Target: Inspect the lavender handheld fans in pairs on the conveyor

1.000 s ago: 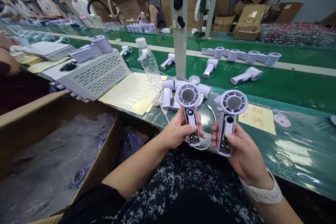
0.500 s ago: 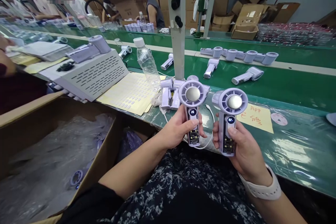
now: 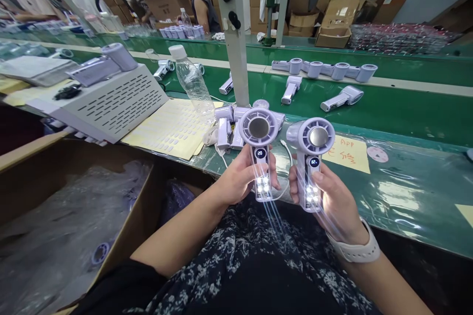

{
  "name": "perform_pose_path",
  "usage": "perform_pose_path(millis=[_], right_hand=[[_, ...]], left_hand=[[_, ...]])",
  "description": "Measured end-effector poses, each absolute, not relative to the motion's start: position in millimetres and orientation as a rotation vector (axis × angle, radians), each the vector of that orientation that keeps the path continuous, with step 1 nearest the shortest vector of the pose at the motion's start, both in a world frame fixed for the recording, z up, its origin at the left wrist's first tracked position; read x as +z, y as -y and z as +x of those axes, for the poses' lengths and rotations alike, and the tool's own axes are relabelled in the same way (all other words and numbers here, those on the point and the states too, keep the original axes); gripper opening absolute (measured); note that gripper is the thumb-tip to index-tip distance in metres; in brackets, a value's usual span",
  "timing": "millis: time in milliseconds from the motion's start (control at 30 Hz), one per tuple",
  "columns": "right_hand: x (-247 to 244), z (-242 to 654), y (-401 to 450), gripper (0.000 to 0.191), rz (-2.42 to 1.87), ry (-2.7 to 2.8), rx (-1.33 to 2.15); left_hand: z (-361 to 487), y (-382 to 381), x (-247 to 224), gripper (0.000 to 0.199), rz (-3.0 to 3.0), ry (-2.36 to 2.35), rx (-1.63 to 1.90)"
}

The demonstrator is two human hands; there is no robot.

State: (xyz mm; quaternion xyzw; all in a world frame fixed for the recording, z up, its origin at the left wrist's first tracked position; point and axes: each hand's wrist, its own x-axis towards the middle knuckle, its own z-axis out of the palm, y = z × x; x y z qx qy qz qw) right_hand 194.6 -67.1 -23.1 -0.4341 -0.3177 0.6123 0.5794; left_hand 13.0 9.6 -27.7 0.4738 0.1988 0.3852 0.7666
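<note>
My left hand [image 3: 242,174] is closed around a lilac handheld fan [image 3: 259,130], its thumb lying on the front of the handle. The small round display reads 20, and white lights glow low on the handle. In my right hand [image 3: 338,192] is a second handheld fan [image 3: 316,135], gripped the same way; its display seems to read 82 and its lights shine too. Both fans stand nearly upright, side by side and apart, with silver discs facing me. Behind the left one, several more lilac fans [image 3: 223,130] lie in a pile beside a white cable [image 3: 288,157].
A clear plastic bottle [image 3: 192,81] leans beside a yellow label sheet [image 3: 166,128] and a slotted metal box [image 3: 118,98]. More fans [image 3: 342,98] lie on the green belt [image 3: 406,113]. A carton [image 3: 136,216] with plastic bags stands lower left; a post [image 3: 236,59] rises ahead.
The lights on both fans' handles have come on. My view has shifted a little, so the scene sits further left and higher. Both hands keep their hold.
</note>
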Motion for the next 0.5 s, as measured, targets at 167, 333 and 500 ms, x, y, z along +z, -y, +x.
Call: perform_pose_path(millis=[167, 333, 500], right_hand=[[-24.4, 195.7, 65.6, 0.029, -1.041, 0.709, 1.407], [-31.5, 194.7, 64.5, 0.03, -1.059, 0.635, 1.435], [-32.5, 194.8, 65.4, 0.035, -1.014, 0.627, 1.39]], left_hand=[[13.8, -10.3, -30.2, 0.039, 0.987, -0.499, 0.826], [12.6, -9.8, -33.1, 0.051, 0.896, -0.452, 0.77], [10.0, -8.9, -36.0, 0.049, 1.011, -0.411, 0.751]])
